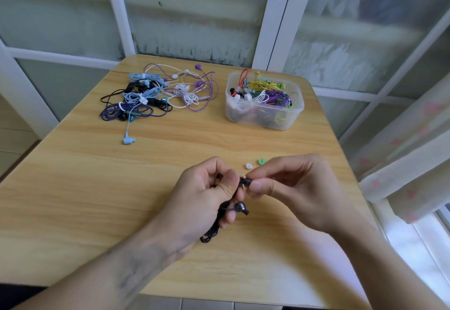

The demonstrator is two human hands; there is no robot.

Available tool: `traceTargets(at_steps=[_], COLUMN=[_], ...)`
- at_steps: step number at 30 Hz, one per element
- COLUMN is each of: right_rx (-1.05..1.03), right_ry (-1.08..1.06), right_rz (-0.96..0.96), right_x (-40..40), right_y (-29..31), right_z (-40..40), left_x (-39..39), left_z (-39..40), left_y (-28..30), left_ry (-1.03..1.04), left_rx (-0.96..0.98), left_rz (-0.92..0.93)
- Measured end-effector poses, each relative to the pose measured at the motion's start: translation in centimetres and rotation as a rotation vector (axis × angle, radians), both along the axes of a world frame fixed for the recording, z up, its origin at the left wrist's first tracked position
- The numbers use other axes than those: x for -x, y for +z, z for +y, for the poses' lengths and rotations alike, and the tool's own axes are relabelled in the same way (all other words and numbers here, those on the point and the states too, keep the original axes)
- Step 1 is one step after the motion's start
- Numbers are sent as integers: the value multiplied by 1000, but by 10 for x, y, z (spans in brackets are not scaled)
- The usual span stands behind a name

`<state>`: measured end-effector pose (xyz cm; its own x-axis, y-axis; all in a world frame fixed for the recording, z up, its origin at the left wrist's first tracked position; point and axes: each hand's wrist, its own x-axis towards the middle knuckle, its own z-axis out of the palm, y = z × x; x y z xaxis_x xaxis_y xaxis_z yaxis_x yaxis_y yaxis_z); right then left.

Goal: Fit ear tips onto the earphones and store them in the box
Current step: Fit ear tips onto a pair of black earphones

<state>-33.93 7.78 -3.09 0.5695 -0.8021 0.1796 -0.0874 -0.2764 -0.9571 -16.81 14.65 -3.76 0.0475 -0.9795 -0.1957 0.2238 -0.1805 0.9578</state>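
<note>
My left hand (207,195) grips a bundled pair of black earphones (239,208) above the near middle of the wooden table (97,188); one earbud dangles below my fingers and the cord loop hangs under my palm. My right hand (292,188) pinches a black ear tip (247,181) against the other earbud, held at my left fingertips. A white ear tip (248,166) and a green ear tip (261,161) lie on the table just beyond my hands. A clear plastic box (264,117) at the back right holds several coloured earphones.
A tangled pile of loose earphones (155,92), blue, purple, white and black, lies at the back left of the table. One light-blue earbud (129,140) trails toward me. A window frame stands behind the table and a curtain (409,163) hangs at the right.
</note>
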Motion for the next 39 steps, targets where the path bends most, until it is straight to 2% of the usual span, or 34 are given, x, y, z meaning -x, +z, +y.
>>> traceTargets(at_steps=[4,7,9,13,18,20,22,25,29,33,36,39], right_rx=[420,498,351,-126,-590,-724,-766,-594,38,418,528,451], right_ry=[-32,-80,-128,-127,41,52,43,56,8,21,12,12], right_rz=[108,123,102,-79,-208,-247,-271,-212,33,150,146,139], right_x=[-3,-5,-11,-17,-16,-17,-16,-14,-6,-1,-4,-3], right_y=[-2,-3,-3,2,9,12,14,12,0,-9,-12,-10], right_z=[2,6,11,13,11,12,12,9,-4,-14,-14,-15], left_x=[-2,3,7,9,-1,-3,-4,-6,4,13,13,12], left_z=[2,2,2,-2,-6,-7,-7,-9,-6,-7,-7,-6], left_y=[4,4,-1,-7,-17,-15,-13,-16,-19,-16,-12,-7], left_ry=[-58,21,112,177,174,189,198,218,209,145,127,84], left_rx=[-171,-144,-48,206,565,664,754,750,404,133,2,-44], left_rz=[182,221,174,18,-416,-517,-603,-632,-338,-127,-8,88])
